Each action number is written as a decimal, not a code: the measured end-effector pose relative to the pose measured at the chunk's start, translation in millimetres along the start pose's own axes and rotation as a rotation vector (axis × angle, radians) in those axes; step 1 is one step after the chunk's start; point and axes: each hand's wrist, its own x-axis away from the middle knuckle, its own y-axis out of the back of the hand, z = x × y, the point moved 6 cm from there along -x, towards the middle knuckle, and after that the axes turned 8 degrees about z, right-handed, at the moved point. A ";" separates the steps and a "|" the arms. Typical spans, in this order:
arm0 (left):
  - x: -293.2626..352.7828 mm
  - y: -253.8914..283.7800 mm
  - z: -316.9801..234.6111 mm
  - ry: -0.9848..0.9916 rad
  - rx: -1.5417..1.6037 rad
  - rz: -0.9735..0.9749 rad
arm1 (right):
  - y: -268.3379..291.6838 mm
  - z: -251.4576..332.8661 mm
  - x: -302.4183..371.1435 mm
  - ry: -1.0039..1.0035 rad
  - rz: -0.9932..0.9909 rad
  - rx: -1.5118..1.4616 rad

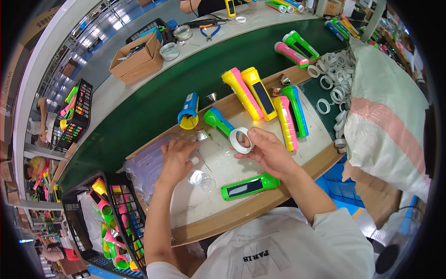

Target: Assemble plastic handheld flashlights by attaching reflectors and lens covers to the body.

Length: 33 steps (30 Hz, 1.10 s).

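My right hand (272,151) pinches a white plastic ring (240,140) between thumb and fingers, above the white board. On the left, my left hand (176,160) reaches over the edge of a clear, purplish plastic sheet (144,167), fingers apart and partly bent. Beside its fingertips lies a small silver reflector cup (202,135) with thin wires. Clear round lenses (201,179) rest on the board just right of that hand. A green flashlight with a dark panel (250,186) lies nearest me. A green-and-blue flashlight (218,122) is beyond the ring, near a blue-and-yellow flashlight body (188,111) with an open end.
Several colored flashlights (258,95) lie along the board's far side. White rings (337,74) are heaped beside a woven sack (385,107) at right. A black crate (100,223) of flashlight bodies stands at lower left. Beyond the green belt sits a cardboard box (137,60).
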 end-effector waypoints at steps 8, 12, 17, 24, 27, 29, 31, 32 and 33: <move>0.9 -4.4 3.7 -0.004 -0.082 0.138 | -3.8 -39.0 -17.9 -0.075 0.086 -0.233; -2.4 40.5 -37.7 -0.049 0.161 -0.202 | -4.7 -54.5 -18.8 -0.196 0.047 -0.359; -15.9 39.0 -90.5 -0.190 0.229 -0.311 | -15.2 -61.4 -19.8 -0.220 0.098 -0.625; -55.3 75.0 40.4 0.191 -0.020 -0.466 | -7.0 -44.9 -21.9 -0.190 0.102 -0.509; -88.8 29.0 76.5 0.111 -0.131 0.144 | -9.7 -42.7 -25.6 -0.203 0.123 -0.518; -105.0 22.9 73.1 0.030 -0.023 0.219 | -4.7 -40.2 -26.1 -0.173 0.133 -0.515; -117.3 21.0 69.4 -0.046 0.047 0.333 | -1.5 -38.6 -26.6 -0.151 0.151 -0.510; -120.1 21.3 71.3 -0.048 0.043 0.331 | -0.2 -38.3 -26.7 -0.145 0.149 -0.504; -120.9 22.4 70.0 -0.119 0.008 0.295 | -0.6 -38.1 -27.0 -0.140 0.150 -0.497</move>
